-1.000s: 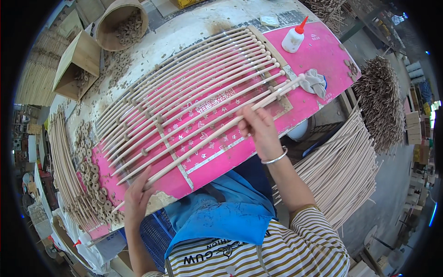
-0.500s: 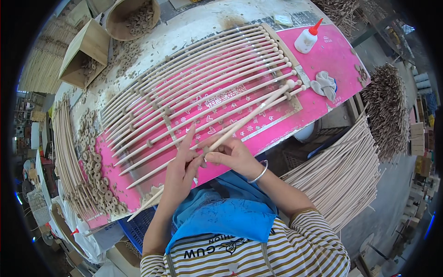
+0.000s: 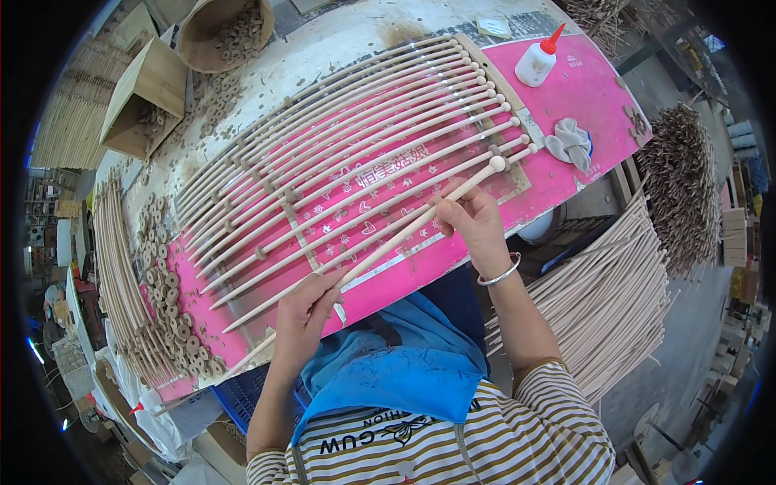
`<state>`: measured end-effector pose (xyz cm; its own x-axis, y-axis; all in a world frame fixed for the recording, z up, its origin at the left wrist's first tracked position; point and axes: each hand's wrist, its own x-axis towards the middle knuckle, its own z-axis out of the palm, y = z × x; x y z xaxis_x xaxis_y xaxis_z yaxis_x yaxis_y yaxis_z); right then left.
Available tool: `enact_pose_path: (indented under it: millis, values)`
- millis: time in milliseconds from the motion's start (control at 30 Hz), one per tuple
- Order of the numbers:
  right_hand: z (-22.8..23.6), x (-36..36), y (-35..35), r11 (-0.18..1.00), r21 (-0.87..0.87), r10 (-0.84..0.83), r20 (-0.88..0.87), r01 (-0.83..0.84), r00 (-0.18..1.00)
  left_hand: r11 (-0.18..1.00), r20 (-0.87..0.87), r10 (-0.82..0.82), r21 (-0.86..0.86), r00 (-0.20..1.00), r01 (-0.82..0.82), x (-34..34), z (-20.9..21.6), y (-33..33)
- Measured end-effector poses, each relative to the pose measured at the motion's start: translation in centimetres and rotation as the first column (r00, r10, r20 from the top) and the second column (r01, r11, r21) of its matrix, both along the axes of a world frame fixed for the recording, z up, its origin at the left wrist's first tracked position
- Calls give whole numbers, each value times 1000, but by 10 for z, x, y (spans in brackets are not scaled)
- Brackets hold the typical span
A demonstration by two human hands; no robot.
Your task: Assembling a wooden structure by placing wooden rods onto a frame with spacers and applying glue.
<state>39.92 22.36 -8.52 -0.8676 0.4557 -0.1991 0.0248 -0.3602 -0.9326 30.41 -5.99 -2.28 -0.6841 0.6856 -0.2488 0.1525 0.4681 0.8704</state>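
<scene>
A pale wooden stick [image 3: 390,245] with a round knob at its upper right end slants across my front, its other end tapering past my left wrist. My left hand [image 3: 305,314] is closed round its lower part, above the table's near edge. Nearer the knob, my right hand [image 3: 473,222] grips the same stick between thumb and fingers; whether a ring is under these fingers is hidden. Beyond, several knobbed sticks [image 3: 364,121] lie side by side on a rack, some with small wooden rings [image 3: 261,253] on them.
Loose wooden rings [image 3: 171,295] and a bundle of thin sticks [image 3: 121,275] cover the table's left side. At right are a white glue bottle [image 3: 535,65] with a red tip and a crumpled glove [image 3: 571,145]. A large stick pile [image 3: 598,299] stands right of me.
My right hand has slid up and right along the stick, away from my left hand. My left hand has straightened its raised finger and closed round the stick, whose knob end has dropped slightly.
</scene>
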Motion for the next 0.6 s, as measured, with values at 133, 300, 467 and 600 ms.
enact_pose_path:
  millis: [133, 300, 467, 600]
  values:
    - [3, 7, 6, 990, -142, -6, -180, -20, 984, 1000, -125, -4, 10, 992, 5, 1, 1, 6]
    - [2, 13, 11, 997, -76, 18, -65, -23, 998, 1000, -165, 9, -24, 986, -13, 0, 1, 13]
    - [-3, 18, 13, 998, -60, -26, -34, 24, 999, 1000, -238, -14, 14, 971, 18, -1, -4, 18]
    - [-12, 20, 17, 997, -65, -35, -20, 33, 999, 999, -252, -32, -12, 967, 30, -2, -8, 22]
